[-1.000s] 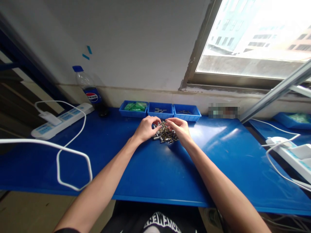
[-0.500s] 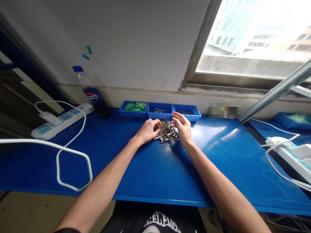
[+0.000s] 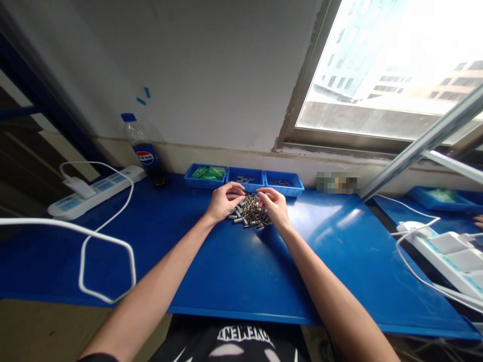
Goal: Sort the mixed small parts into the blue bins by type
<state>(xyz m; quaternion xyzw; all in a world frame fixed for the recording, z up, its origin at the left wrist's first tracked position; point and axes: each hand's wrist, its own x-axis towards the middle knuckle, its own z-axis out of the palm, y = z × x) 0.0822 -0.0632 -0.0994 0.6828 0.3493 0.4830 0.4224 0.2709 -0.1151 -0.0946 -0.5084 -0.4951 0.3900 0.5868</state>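
A loose pile of small metal screws and silver cylindrical pieces (image 3: 249, 213) lies on the blue table. At its left edge is my left hand (image 3: 222, 202), thumb and fingers curved and apart, with nothing visible between them. My right hand (image 3: 276, 208) bends over the right side of the pile, fingers curled but apart, the tips close to the pieces. Just behind the hands stand three joined blue trays. Green packets (image 3: 209, 173) fill the left one, a few grey pieces (image 3: 245, 179) lie in the middle one, and thin dark screws (image 3: 279, 183) are in the right one.
A cola bottle (image 3: 146, 153) stands at the back left, beside a white power strip (image 3: 100, 191) with a looping white cable (image 3: 132, 261). On the right are a metal post (image 3: 415, 148), another power strip (image 3: 449, 261) and a blue tray (image 3: 418, 198). A wall and window close the back.
My right hand's fingers have curled in from a more spread pose, and its tips have come lower over the pile. My left hand stays at the left edge. The view has shifted slightly.
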